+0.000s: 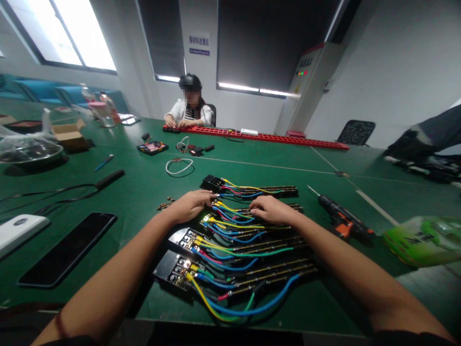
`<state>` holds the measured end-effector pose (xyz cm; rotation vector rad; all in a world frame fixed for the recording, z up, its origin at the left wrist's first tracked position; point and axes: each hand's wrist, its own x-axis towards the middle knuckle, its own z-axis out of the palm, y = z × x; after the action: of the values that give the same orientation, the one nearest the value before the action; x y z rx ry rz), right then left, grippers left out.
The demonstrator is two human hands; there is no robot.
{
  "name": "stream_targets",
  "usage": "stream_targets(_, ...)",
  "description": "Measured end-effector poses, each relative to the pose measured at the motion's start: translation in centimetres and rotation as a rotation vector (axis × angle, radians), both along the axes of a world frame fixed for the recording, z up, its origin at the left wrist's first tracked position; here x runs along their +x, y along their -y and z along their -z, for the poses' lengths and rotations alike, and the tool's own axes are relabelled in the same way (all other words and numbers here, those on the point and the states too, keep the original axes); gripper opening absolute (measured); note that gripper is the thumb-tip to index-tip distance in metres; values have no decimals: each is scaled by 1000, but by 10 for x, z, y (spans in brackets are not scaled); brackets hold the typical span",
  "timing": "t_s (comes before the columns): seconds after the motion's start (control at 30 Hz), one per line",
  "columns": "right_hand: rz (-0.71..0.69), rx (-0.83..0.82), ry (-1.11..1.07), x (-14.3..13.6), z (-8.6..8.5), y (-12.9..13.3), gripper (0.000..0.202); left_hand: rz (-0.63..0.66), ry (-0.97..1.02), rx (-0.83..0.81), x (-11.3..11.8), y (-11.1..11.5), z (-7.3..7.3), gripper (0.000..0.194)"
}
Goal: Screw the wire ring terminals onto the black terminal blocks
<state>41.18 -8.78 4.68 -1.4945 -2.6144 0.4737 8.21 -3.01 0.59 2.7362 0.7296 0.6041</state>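
Observation:
Several black terminal assemblies with yellow, blue, red and green wires lie in a column on the green table. My left hand (194,204) rests at the black block end of the second assembly from the back, its fingers together over the block; whether they grip it is unclear. Over the rail part of that same assembly (236,211) is my right hand (271,209), fingers curled down onto it. Behind both hands lies the farthest assembly (212,182). Nearest me, the front assembly (173,271) has a long blue wire (266,307) looping forward.
On the right are a power screwdriver (336,214) and a green packet (425,240). A phone (70,250), a white device (21,233) and cables lie left. Small brass pieces (165,204) sit beside my left hand. A person (190,108) sits across, by a red rail (266,138).

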Motion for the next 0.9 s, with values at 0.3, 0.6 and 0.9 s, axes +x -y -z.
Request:
stream_targets(0.3,12,8,-1,-2,0,3,31,10,30,2,-1,1,-1,31)
stream_targets(0.6,16,18,13,-1,2,4,32,21,40,-14,0,3,-4,31)
stream_targets(0.9,2,25,0,-1,4,5,32,28,45,-6,0,4,-4,30)
